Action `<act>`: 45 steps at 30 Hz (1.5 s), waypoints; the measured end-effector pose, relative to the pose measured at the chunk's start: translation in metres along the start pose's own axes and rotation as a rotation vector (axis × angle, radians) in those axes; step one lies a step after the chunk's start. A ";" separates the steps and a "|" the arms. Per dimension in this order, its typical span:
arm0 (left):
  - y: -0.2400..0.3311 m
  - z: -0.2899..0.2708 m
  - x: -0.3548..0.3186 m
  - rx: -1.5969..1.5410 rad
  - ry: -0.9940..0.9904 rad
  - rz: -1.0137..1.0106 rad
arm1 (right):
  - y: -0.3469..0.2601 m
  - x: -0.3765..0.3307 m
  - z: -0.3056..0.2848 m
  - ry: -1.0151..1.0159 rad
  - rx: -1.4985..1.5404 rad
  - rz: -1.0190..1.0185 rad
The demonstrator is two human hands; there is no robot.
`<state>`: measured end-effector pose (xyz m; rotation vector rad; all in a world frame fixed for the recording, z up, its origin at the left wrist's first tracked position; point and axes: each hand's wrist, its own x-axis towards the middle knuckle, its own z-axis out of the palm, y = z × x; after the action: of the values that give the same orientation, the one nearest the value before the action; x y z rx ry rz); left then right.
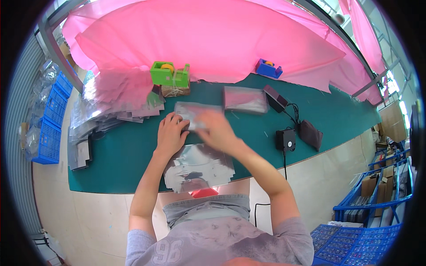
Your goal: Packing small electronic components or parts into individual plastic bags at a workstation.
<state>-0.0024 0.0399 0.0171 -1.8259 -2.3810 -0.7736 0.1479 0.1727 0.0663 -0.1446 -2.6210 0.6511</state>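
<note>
My left hand [171, 133] lies on the left end of a stack of clear plastic sheets or sleeves [199, 107], fingers stretched out and a little apart. Over the same stack my right hand [216, 129] is smeared by motion, so its fingers and anything in them cannot be made out. Between my hands and the table's near edge lies an uneven pile of shiny clear sheets [199, 166]. A neater stack of clear sleeves [245, 100] sits just beyond my right hand, to the right.
A green tape dispenser [170, 74] rests on a brown block; a blue one [269, 69] stands farther right. Clear packages [117, 95] heap up on the left. A black box with a cable [285, 140] and a dark pouch [310, 135] lie right. Pink sheeting [213, 40] hangs behind.
</note>
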 end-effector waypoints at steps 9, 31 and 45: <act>0.024 -0.040 -0.021 -0.207 0.048 -0.044 | -0.058 -0.085 0.018 -0.532 0.022 -0.125; 0.106 -0.095 -0.078 -0.469 0.328 -0.051 | -0.088 -0.106 -0.048 0.112 0.948 0.275; 0.135 -0.100 -0.073 -0.289 0.112 0.127 | -0.099 -0.102 -0.065 0.357 0.419 0.070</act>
<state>0.1174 -0.0417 0.1292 -1.9499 -2.1526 -1.2233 0.2682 0.0925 0.1248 -0.2036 -2.0994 1.0733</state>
